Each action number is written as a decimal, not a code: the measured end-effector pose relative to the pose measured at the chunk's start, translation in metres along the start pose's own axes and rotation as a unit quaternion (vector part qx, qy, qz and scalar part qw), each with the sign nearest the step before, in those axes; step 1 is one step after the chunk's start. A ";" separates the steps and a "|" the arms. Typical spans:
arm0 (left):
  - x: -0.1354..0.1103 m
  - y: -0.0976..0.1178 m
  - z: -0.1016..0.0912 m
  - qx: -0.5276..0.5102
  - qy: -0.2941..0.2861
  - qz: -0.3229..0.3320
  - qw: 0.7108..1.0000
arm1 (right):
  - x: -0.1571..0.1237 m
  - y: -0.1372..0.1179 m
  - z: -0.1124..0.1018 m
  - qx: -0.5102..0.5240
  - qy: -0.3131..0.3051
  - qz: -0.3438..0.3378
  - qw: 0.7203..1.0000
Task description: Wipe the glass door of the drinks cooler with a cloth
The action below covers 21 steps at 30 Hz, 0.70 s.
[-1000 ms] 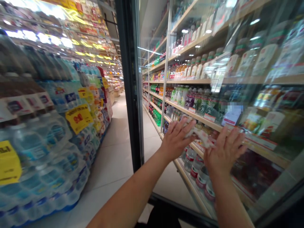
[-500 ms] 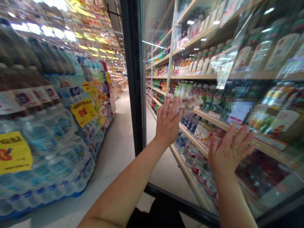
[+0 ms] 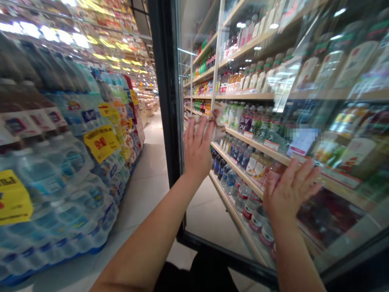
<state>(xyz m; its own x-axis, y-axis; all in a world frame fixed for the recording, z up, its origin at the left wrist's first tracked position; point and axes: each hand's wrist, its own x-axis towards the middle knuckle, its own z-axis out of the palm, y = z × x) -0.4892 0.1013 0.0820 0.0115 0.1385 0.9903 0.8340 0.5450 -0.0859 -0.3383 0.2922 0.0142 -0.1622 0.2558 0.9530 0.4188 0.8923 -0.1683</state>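
My left hand [image 3: 198,152] presses a crumpled pale cloth with reddish-brown marks [image 3: 217,115] against the glass door [image 3: 202,221] of a drinks cabinet, near the door's black frame [image 3: 165,101]. Its fingers lie over the cloth, which bunches out past the fingertips on the right. Lower and to the right, my right hand [image 3: 285,194] rests on or very close to the same pane, fingers spread, nothing in it. A reflection of a bright phone-like screen [image 3: 304,140] shows on the glass above that hand.
Behind the glass, shelves [image 3: 261,96] carry rows of bottled drinks [image 3: 264,125]. To the left, stacked packs of water bottles [image 3: 51,182] with yellow price signs [image 3: 101,142] line a tiled aisle [image 3: 148,162]. The door's lower frame [image 3: 225,257] crosses in front of my legs.
My left hand and the cloth have moved left across the glass, toward the door's frame. My right hand keeps nearly the same place on the pane. The view has shifted slightly.
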 end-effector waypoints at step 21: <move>-0.041 0.012 -0.010 -0.018 -0.098 0.100 0.990 | 0.011 -0.030 0.008 -0.021 0.004 -0.030 0.999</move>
<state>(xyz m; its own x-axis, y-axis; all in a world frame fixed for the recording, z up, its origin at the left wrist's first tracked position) -0.4742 0.0938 0.0414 0.0749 0.4005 0.9132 0.8450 0.4608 -0.2714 -0.3599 0.2715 0.0281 -0.1809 0.1998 0.9630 0.4458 0.8895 -0.1008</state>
